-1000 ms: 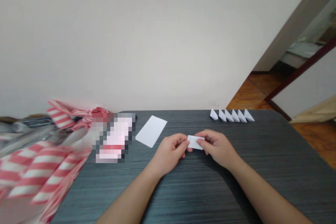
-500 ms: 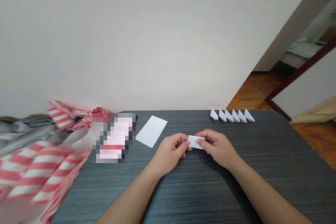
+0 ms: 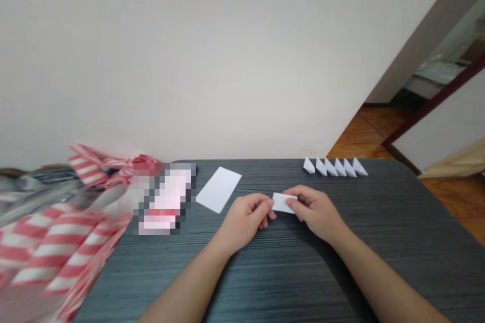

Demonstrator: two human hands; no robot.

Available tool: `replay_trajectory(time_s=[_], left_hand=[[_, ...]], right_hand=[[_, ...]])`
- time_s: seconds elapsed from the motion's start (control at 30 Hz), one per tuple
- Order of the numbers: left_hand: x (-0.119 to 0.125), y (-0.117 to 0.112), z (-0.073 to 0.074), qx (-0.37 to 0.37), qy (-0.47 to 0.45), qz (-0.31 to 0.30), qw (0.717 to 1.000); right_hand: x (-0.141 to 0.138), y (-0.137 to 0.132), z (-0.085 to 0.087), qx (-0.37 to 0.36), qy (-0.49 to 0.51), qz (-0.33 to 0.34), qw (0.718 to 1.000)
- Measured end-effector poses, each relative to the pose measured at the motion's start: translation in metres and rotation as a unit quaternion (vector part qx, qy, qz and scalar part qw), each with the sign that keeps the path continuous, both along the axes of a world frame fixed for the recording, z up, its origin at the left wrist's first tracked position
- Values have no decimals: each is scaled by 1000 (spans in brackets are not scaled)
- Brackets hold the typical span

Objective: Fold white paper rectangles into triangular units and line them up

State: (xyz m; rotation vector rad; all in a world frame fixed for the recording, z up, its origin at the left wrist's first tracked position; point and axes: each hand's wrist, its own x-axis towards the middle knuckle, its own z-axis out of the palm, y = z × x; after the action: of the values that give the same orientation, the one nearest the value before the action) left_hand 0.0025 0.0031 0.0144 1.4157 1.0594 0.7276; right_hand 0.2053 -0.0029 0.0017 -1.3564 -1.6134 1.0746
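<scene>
A small folded piece of white paper [image 3: 281,202] is held just above the dark table. My right hand [image 3: 312,212] pinches its right end, thumb on the face toward me and fingers behind. At its left edge, the thumb and fingertips of my left hand [image 3: 248,217] are closed together, touching the corner. Beyond my left hand lies a flat stack or sheet of white paper [image 3: 219,190]. Several folded white paper pieces with pointed tips [image 3: 340,167] stand in a row past my right hand.
A dark wood-grain table [image 3: 288,272] meets a pale wall [image 3: 242,60] at the back. A blurred-out pinkish rectangular object [image 3: 168,197] lies at the left. Red-and-white striped cloth [image 3: 60,242] is heaped beside the table. Wooden floor [image 3: 359,131] shows at the right.
The folded paper has shifted very slightly up and to the right with my right hand. My left fingertips have slid a little toward its left edge.
</scene>
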Motion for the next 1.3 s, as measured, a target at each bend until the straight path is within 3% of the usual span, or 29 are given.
replay_trajectory(time_s=[0.23, 0.47, 0.73, 0.93, 1.3], left_hand=[[-2, 1, -8, 15, -11, -8, 1000], [1, 0, -3, -5, -7, -9, 1000], [0, -1, -6, 22, 22, -7, 999], [0, -2, -5, 34, 39, -11, 999], [-1, -3, 1, 122, 116, -57, 984]], right_hand=[[-1, 0, 0, -10, -2, -3, 1000], [-1, 0, 1, 1, -14, 1, 1000], [-1, 2, -1, 12, -24, 8, 1000], [-2, 1, 6, 52, -16, 66, 996], [-7, 2, 12, 83, -27, 96, 992]])
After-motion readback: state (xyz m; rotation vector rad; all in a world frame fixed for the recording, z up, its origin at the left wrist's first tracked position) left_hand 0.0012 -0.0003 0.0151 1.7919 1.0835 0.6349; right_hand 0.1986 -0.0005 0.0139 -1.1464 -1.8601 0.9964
